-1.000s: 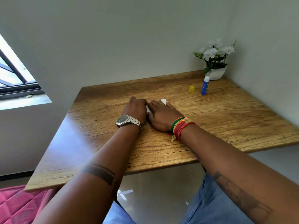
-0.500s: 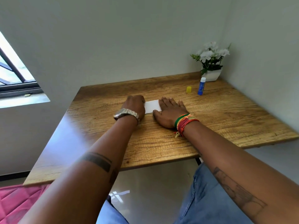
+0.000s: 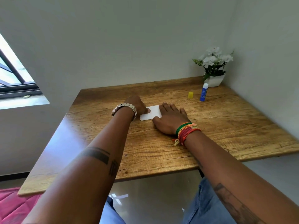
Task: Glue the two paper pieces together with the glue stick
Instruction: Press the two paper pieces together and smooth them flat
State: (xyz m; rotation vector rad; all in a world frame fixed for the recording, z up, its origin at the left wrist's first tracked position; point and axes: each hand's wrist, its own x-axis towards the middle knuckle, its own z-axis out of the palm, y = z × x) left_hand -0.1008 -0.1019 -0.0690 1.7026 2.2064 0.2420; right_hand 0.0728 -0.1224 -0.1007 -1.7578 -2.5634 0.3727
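Since a second ago the hands have slid apart, uncovering more of the white paper on the table. The left hand presses its left edge, and the right hand lies flat, fingers spread, on its right edge, neither gripping anything. The glue stick stands upright well apart, near the flower pot.

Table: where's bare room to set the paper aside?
The table is bare right of the right hand, and along the near edge. Also bare left of the left hand. The far right corner is crowded: yellow cap, glue stick, flower pot.
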